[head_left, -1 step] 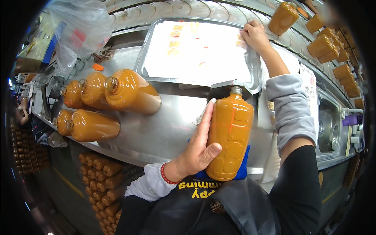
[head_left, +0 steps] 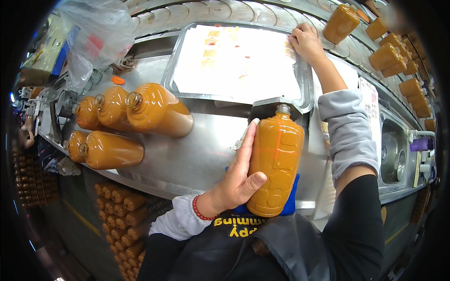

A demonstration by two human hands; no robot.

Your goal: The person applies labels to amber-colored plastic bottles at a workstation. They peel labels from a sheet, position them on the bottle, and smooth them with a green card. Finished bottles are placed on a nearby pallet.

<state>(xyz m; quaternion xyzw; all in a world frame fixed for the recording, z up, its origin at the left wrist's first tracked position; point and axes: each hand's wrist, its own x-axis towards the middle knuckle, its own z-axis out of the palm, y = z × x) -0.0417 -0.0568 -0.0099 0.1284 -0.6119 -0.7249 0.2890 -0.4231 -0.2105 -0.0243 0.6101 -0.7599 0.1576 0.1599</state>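
Note:
An amber-brown glass bottle (head_left: 276, 159) with raised patterns and a clear neck leans in front of me, neck pointing away, over a blue cloth (head_left: 294, 194). My left hand (head_left: 239, 180) holds its left side, index finger stretched along it and thumb across its front. The other fingers are partly hidden by the bottle. At the far right corner of a metal tray (head_left: 307, 89), my right hand (head_left: 307, 43) has its fingers bent and closed at the edge of white sheets (head_left: 234, 70) with small orange-yellow decals. Whatever its fingertips pinch is too small to make out.
Several similar bottles (head_left: 159, 110) stand at left on the steel table (head_left: 206, 154). A conveyor (head_left: 262, 14) runs behind the tray, with more bottles (head_left: 341, 23) at right. There is a sink (head_left: 391, 150) on the right and a plastic bag (head_left: 96, 37) at the far left.

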